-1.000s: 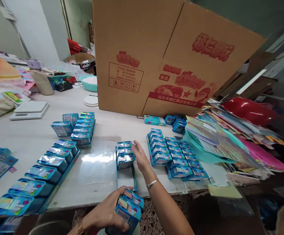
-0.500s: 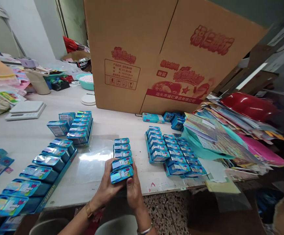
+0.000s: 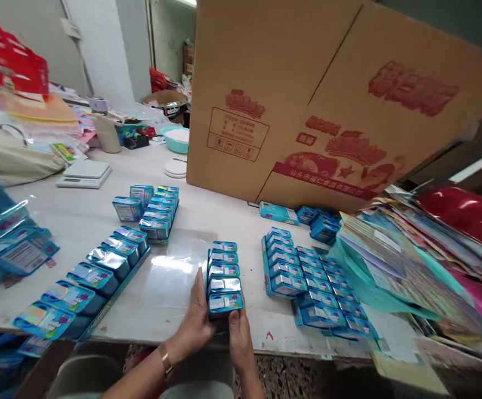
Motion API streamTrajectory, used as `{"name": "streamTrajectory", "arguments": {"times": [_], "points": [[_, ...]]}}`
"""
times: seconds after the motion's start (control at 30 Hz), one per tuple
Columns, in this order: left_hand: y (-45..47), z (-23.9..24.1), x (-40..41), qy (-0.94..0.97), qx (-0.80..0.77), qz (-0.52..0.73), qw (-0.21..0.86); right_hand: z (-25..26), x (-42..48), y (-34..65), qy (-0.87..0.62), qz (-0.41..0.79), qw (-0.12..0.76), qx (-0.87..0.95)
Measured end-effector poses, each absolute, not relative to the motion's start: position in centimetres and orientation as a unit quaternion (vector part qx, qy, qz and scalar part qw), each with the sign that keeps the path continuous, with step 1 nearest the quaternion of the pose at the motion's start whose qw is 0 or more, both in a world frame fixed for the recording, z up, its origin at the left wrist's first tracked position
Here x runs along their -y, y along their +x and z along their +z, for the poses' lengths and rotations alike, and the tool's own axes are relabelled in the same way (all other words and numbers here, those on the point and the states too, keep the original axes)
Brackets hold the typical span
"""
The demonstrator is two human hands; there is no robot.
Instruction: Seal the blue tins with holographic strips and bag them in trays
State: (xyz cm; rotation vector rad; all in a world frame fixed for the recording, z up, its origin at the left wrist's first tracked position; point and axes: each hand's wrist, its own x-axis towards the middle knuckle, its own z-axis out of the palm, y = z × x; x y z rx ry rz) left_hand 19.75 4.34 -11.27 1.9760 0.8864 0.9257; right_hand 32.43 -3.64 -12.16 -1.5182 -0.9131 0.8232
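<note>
Left hand (image 3: pixel 199 318) and right hand (image 3: pixel 241 335) clasp the near end of a row of five blue boxes (image 3: pixel 224 270) between them, the left fingers along its left side and the right thumb against its front. The row is at the front of the white table (image 3: pixel 232 219), between a clear sheet (image 3: pixel 168 288) and more boxes (image 3: pixel 285 266), with a large carton (image 3: pixel 291 105) standing behind.
</note>
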Motion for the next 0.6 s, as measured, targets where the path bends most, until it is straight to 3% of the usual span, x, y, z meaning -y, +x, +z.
{"name": "streamTrajectory", "arguments": {"times": [0.13, 0.33, 0.43, 0.53, 0.6], "points": [[19.8, -12.7, -4.8, 0.768, -0.341, 0.350, 0.415, -12.9, 3.6, 31.9, -0.656, 0.343, 0.584, 0.333], [20.3, -13.3, -5.0, 0.723, -0.415, 0.354, 0.424, -13.5, 3.8, 32.9, -0.701, 0.285, 0.539, 0.369], [20.2, -13.0, -4.7, 0.712, -0.419, 0.340, 0.450, -9.4, 2.4, 35.2, -0.681, 0.204, 0.581, 0.396], [20.2, -12.5, -4.8, 0.708, -0.431, 0.299, 0.473, -1.8, -2.8, 34.8, -0.637, 0.070, 0.617, 0.456], [20.3, -12.3, -5.2, 0.706, -0.441, 0.266, 0.485, 2.8, -8.2, 31.6, -0.580, 0.075, 0.583, 0.565]]}}
